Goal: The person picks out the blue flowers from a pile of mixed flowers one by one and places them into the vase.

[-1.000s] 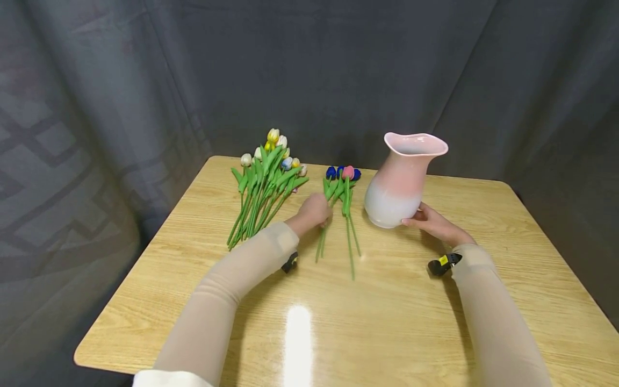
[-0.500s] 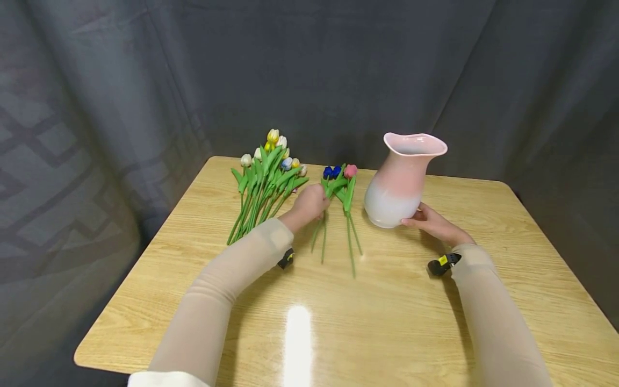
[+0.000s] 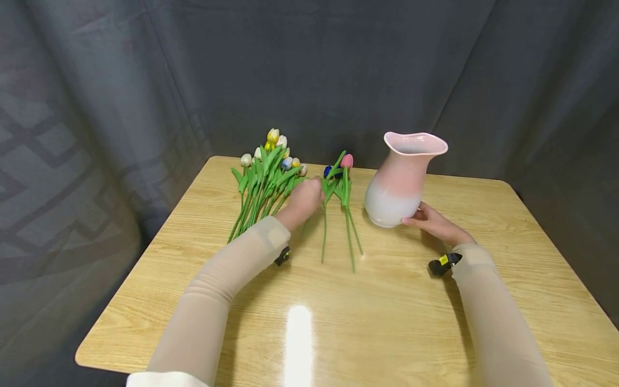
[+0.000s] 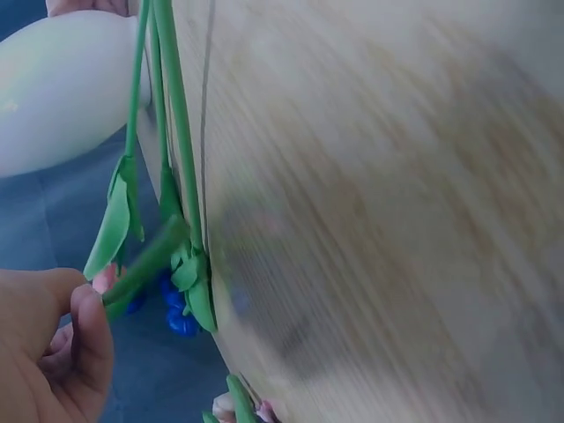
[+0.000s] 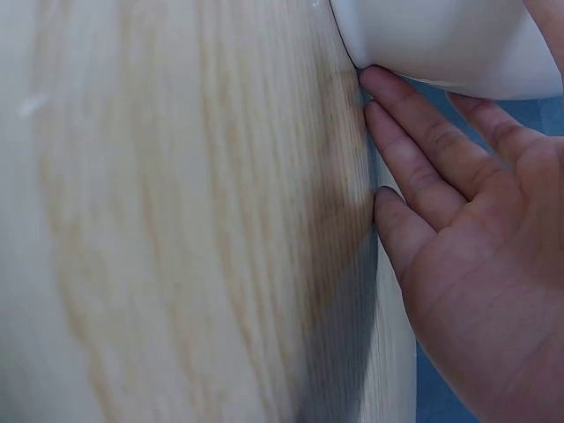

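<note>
My left hand [image 3: 309, 198] grips a small bunch of tulips [image 3: 344, 185] by its stems, just left of the vase. The bunch has a pink head [image 3: 346, 160] raised and blue heads [image 3: 329, 171] behind; its stem ends still touch the table. In the left wrist view my thumb and fingers [image 4: 84, 330] pinch a green stem [image 4: 150, 260]. A pink-and-white vase [image 3: 402, 180] stands upright at centre right. My right hand [image 3: 425, 219] lies flat against its base, fingers [image 5: 423, 141] straight and touching the vase [image 5: 441, 35].
A larger bunch of white, yellow and blue tulips [image 3: 263, 180] lies at the back left of the wooden table [image 3: 387, 322]. Dark curtains hang behind and to the left. The table's edges are close on every side.
My left hand has lifted the flower ends of the small bunch, so the pink head stands higher and the stems tilt up. The vase and my right hand have not moved.
</note>
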Demonstrator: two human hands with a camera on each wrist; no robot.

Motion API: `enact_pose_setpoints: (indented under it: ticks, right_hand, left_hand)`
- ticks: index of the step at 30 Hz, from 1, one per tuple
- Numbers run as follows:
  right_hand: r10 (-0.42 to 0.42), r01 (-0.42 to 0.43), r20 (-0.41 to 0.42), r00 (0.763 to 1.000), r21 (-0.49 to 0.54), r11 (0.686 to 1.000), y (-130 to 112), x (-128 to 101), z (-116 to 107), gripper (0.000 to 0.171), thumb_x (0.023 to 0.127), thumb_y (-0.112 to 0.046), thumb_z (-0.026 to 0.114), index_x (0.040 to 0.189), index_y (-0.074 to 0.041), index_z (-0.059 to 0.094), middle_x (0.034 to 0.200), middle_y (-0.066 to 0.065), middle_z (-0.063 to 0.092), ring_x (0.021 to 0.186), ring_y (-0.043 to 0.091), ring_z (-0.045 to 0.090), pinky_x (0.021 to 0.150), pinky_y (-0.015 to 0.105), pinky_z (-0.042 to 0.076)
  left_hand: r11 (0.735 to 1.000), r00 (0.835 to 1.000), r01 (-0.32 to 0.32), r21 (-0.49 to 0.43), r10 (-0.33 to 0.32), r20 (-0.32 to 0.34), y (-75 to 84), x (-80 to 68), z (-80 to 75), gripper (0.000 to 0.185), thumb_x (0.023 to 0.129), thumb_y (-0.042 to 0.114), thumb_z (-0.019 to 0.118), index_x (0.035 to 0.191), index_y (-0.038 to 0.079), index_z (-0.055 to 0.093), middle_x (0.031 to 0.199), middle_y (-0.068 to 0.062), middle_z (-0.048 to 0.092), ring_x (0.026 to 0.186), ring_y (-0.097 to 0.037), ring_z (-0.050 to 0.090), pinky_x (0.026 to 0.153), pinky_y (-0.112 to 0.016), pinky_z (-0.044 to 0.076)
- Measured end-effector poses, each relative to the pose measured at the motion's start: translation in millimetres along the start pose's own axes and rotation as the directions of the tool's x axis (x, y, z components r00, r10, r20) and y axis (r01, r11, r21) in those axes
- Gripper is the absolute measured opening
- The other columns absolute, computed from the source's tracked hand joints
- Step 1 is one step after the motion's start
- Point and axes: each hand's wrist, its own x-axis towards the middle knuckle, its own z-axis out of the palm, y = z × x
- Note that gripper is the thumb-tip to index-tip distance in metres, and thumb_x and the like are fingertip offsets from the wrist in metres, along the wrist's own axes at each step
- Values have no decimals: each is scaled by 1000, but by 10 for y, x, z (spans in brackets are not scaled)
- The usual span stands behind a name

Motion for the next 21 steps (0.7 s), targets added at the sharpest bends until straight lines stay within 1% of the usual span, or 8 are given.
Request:
enact_pose_setpoints:
  ticks: [4,7,10,13,18,21]
  right_hand:
    - [-21,21,2,1000,11,1000,1,-2,11,85,96,-35,60,156,-14,3,158,20,22,143,43,23,111,67,18]
    - [-33,33,2,999,18,999,2,-7,13,84,96,-34,60,156,-14,4,157,21,24,143,43,24,111,67,18]
    - [-35,35,0,999,23,999,5,-18,9,84,96,-33,59,156,-13,4,156,21,26,142,43,25,111,66,17]
    - [-33,33,-5,999,21,999,12,-20,8,84,96,-34,59,156,-12,4,156,22,27,142,43,26,112,66,18]
    - [-11,11,-15,1000,20,1000,29,-14,13,86,96,-38,60,156,-13,5,155,21,29,142,42,27,112,65,19]
    - [-7,7,-16,1000,17,1000,21,-13,18,86,95,-39,60,156,-13,5,155,21,28,142,43,27,111,66,19]
  left_hand:
    - [998,997,-33,57,37,-69,-16,0,6,13,90,6,56,99,0,63,82,-9,65,57,-14,57,48,-28,50]
    - [996,995,-41,86,49,-93,-29,7,18,16,91,7,56,103,-2,63,81,-10,65,55,-15,58,46,-28,50]
    - [997,996,-28,77,34,-84,-38,12,30,15,93,9,55,102,0,62,74,-10,65,52,-15,56,44,-29,48]
    - [998,998,-10,56,14,-61,-44,11,36,14,94,11,55,102,0,61,70,-10,65,52,-16,56,43,-29,46]
    - [999,999,-2,37,4,-51,-54,10,45,17,95,12,55,106,0,61,71,-11,66,54,-19,60,44,-31,48]
    - [999,999,-9,47,11,-50,-61,11,52,19,96,12,54,109,0,60,73,-11,67,56,-20,62,46,-31,50]
